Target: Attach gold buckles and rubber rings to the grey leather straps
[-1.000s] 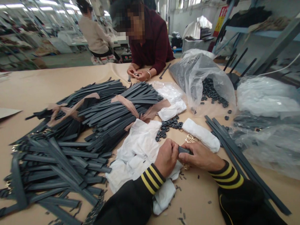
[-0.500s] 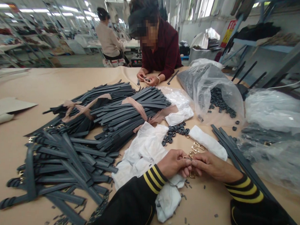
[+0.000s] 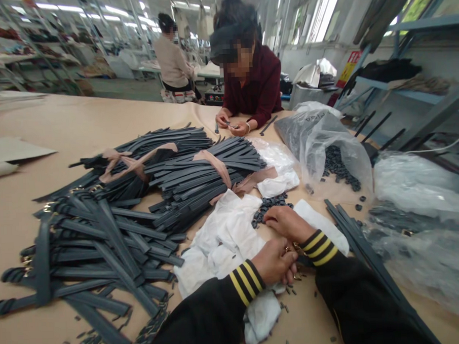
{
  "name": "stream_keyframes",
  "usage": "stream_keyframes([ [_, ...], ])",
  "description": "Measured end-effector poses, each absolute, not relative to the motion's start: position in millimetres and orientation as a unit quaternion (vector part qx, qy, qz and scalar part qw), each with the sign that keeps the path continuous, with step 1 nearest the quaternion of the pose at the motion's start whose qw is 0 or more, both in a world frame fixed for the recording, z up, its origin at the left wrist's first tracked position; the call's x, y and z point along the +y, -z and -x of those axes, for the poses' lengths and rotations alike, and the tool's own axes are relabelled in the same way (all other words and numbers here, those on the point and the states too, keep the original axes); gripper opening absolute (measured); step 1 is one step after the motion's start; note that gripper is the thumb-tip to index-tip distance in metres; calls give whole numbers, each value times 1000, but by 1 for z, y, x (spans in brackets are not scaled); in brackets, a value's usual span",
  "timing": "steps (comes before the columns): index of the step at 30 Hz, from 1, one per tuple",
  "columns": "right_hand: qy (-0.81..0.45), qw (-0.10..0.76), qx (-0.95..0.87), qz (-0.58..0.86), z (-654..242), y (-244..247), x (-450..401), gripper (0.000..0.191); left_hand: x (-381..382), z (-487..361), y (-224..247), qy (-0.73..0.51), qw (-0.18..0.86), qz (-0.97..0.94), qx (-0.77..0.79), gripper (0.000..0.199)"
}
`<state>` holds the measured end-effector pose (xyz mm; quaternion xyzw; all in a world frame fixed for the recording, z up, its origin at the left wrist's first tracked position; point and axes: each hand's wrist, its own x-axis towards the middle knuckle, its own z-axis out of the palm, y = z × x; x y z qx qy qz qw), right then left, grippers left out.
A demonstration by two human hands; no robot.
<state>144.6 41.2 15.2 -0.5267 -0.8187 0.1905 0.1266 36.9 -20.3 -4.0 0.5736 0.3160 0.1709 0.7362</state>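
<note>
Head view: left hand (image 3: pixel 274 262) is pinching a gold buckle (image 3: pixel 288 250) near the counter's near edge; right hand (image 3: pixel 287 222) is reaching, fingers curled, into loops (image 3: pixel 267 207). Many straps (image 3: pixel 199 173) are lying unassembled.

- Workshop hall with rows of ceiling strip lights (image 3: pixel 66 7), lit.
- Bright windows (image 3: pixel 323 8) at rear right.
- Blue-grey metal shelving (image 3: pixel 419 82) along right side.
- Large work table (image 3: pixel 79 123) covered in tan paper.

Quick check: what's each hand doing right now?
Left hand: closed around a small gold metal fitting.
Right hand: reaching onto the pile of small dark loops, fingers curled; whether it holds one cannot be told.
</note>
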Motion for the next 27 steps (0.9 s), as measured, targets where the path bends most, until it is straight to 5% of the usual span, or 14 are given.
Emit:
stream_keyframes([
  [9,-192,229,-755,584,-168,-33,18,8,-17,-38,7,-252,725,-538,348,18],
  [16,-458,361,-540,607,-191,-40,-42,24,-14,-40,4,-335,726,-466,379,19],
  [27,-448,407,-463,648,-184,-19,-44,31,-13,-39,6,-356,728,-447,378,26],
])
